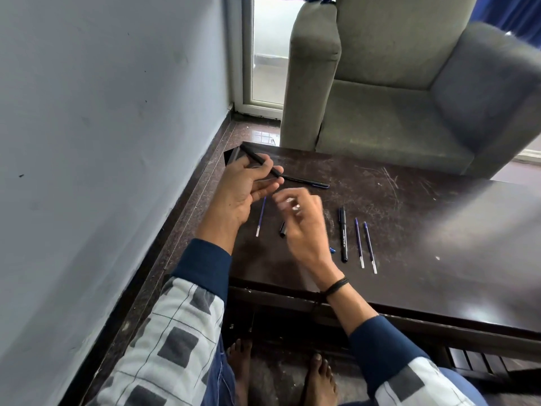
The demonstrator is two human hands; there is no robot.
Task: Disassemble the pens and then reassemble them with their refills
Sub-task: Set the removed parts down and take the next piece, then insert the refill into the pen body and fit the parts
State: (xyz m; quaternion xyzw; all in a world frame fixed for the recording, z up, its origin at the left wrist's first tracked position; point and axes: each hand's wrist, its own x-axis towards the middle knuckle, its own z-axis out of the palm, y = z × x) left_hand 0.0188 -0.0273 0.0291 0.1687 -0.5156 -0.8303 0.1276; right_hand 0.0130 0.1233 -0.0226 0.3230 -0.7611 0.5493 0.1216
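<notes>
My left hand (pixel 248 186) holds a black pen barrel (pixel 259 161) between thumb and fingers, its far end pointing up and left. My right hand (pixel 301 218) hovers just right of it, blurred, fingers curled; whether it holds a small part I cannot tell. On the dark table (pixel 409 230) lie a blue refill (pixel 260 221), a short black cap piece (pixel 282 229), a small blue end plug (pixel 332 249), a whole black pen (pixel 343 234), two more blue refills (pixel 359 243) (pixel 370 247), and a black pen (pixel 307 182) beyond my hands.
A grey armchair (pixel 409 98) stands right behind the table. A wall (pixel 102 142) runs along the left, with a strip of floor between it and the table. My bare feet (pixel 319 376) are under the table's near edge.
</notes>
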